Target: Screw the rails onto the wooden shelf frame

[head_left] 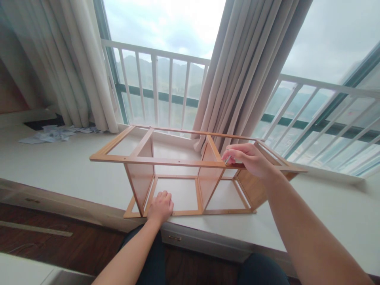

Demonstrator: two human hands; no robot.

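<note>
A wooden shelf unit point(178, 160) lies on its side on a white window ledge, with upright boards between its two open side frames. My left hand point(160, 206) is curled over the near rail of the lower frame, close to the left board. At the upper frame, my right hand point(245, 158) pinches a thin silvery metal piece point(228, 160), like a hex key. The metal piece points down at the near rail, by the joint with the middle board point(211, 182). The fingers hide part of it. Small dark holes dot the rail.
Torn white paper scraps point(55, 134) lie at the ledge's left end. Grey curtains point(234, 79) hang behind the shelf, before a white railing point(170, 89) and windows. Drawers with handles point(175, 238) sit under the ledge's front edge. My knees are close below it.
</note>
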